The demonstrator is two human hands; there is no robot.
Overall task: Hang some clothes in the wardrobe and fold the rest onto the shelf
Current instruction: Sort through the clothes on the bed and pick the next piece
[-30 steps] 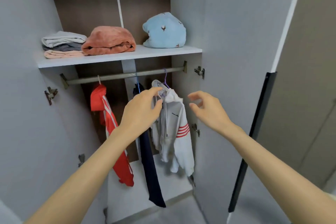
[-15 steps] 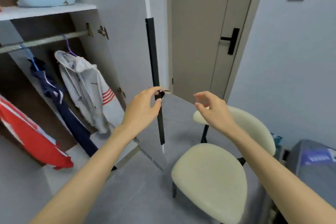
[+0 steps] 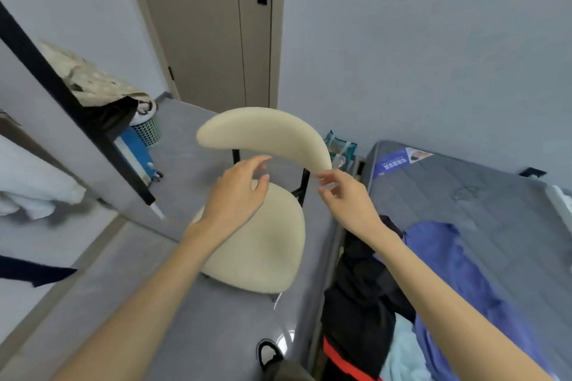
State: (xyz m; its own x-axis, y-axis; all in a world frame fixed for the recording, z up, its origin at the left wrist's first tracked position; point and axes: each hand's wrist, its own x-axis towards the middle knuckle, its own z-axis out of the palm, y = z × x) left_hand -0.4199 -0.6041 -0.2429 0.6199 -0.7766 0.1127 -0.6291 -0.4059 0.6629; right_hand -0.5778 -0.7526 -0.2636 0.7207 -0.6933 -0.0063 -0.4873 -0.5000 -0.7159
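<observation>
Both hands empty, fingers loose: left hand [image 3: 238,195] and right hand [image 3: 343,198] over chair [image 3: 266,244], probably heading for clothes [image 3: 439,260] on bed [image 3: 483,195].

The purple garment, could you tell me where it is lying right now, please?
In the head view, the purple garment lies lower right on the grey mattress, beside a black garment at its edge.

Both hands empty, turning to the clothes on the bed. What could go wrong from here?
1. The chair stands between the person and the open wardrobe door; a carried garment may snag its backrest.
2. The black garment hangs off the mattress edge and could slide down when the purple garment is pulled.
</observation>
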